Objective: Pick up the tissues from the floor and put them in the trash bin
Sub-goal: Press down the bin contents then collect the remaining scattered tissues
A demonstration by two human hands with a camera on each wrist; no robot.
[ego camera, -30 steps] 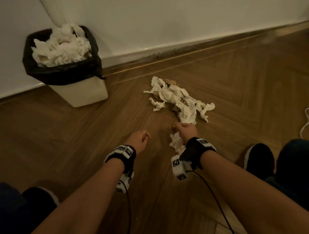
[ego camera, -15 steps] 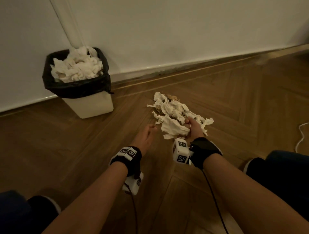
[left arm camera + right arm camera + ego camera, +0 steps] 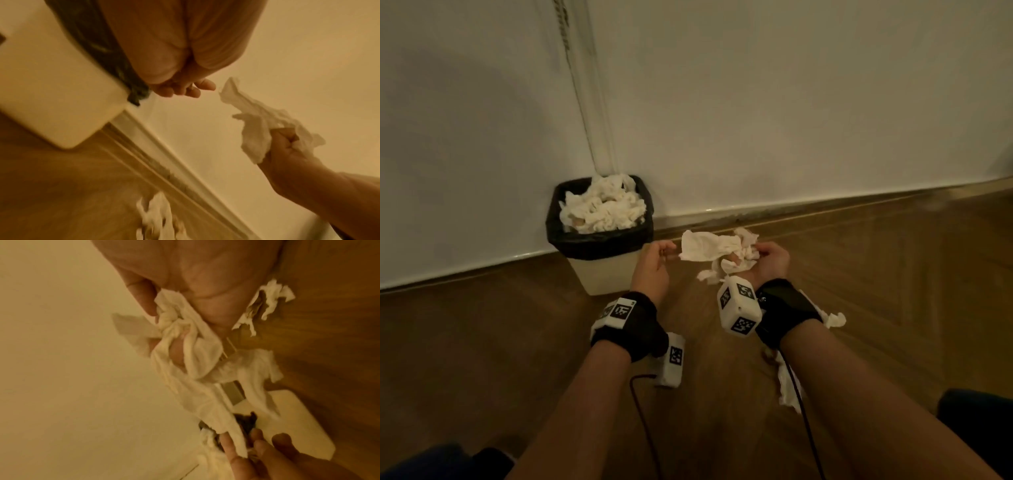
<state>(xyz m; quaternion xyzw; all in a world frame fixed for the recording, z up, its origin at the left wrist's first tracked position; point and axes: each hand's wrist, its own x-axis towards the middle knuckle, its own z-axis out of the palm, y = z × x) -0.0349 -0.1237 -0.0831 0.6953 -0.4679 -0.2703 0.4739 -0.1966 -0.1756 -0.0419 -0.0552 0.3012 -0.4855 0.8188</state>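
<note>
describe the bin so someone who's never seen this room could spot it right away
Follow the white wall down to where it meets the wood floor. The bin stands there against the wall, left of the left hand. It is the only cream box around, lined with a black bag and heaped with white tissues.

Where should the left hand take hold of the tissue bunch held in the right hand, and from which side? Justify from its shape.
Best pinch the loose flap of the tissue bunch, coming from the trash bin side. That flat flap sticks out sideways toward the left hand, whose fingertips are close to its edge, while the right hand grips the crumpled core.
</note>
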